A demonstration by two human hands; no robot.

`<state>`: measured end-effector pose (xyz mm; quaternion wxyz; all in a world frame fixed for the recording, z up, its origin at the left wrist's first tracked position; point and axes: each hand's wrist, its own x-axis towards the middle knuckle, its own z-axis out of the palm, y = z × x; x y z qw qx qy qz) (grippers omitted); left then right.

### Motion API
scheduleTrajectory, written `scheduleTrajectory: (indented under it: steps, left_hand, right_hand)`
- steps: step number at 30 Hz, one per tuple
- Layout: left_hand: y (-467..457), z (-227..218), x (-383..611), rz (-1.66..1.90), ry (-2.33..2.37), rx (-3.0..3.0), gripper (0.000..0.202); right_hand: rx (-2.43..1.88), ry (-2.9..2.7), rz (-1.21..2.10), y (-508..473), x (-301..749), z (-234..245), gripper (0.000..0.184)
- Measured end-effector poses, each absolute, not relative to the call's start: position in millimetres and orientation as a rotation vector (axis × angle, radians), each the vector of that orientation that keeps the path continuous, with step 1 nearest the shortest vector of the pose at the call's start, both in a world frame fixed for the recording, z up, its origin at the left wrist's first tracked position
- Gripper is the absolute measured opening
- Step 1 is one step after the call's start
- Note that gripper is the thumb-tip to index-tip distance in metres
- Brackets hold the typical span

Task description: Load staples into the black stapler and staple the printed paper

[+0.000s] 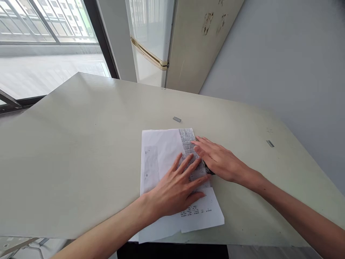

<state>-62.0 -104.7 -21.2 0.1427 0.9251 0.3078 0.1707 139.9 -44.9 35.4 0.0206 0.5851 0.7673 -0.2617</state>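
A stack of white paper sheets [164, 140] lies on the table in front of me. A strip of dense print runs down its right side, and a smaller printed sheet [212, 212] shows at the lower right. My left hand [179, 189] rests flat on the stack with its fingers spread. At the right edge, my right hand [219, 158] is stretched out, fingertips over the printed strip. Beneath its palm, a dark object [209, 169] pokes out by the paper's edge; most of it is hidden, so its kind cannot be made out.
The pale table [81, 158] spreads around the papers. Two small grey strips, like rows of staples, lie on it: one strip [177, 119] beyond the papers, another strip [270, 143] far right. Behind stand a fridge [151, 43], a grey wall [283, 54] and a window [48, 36].
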Motion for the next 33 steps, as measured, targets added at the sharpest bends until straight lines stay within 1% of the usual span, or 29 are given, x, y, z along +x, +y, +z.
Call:
scheduleTrajectory:
  steps: [5, 9, 24, 33]
  left_hand:
    - [-105, -21, -61, 0.474, 0.893, 2.674, 0.051]
    - [-105, -24, -61, 0.528, 0.897, 2.652, 0.051]
    - [-106, -27, -61, 0.562, 0.903, 2.622, 0.049]
    - [-105, -22, -62, 0.510, 0.873, 2.651, 0.047]
  right_hand:
    - [1.810, 2.358, -0.765, -46, 136, 37, 0.077]
    - [1.828, 2.324, -0.775, -46, 136, 39, 0.075]
    - [1.817, 2.431, -0.689, -45, 139, 26, 0.073]
    - [1.778, 2.492, -0.471, -48, 133, 17, 0.066]
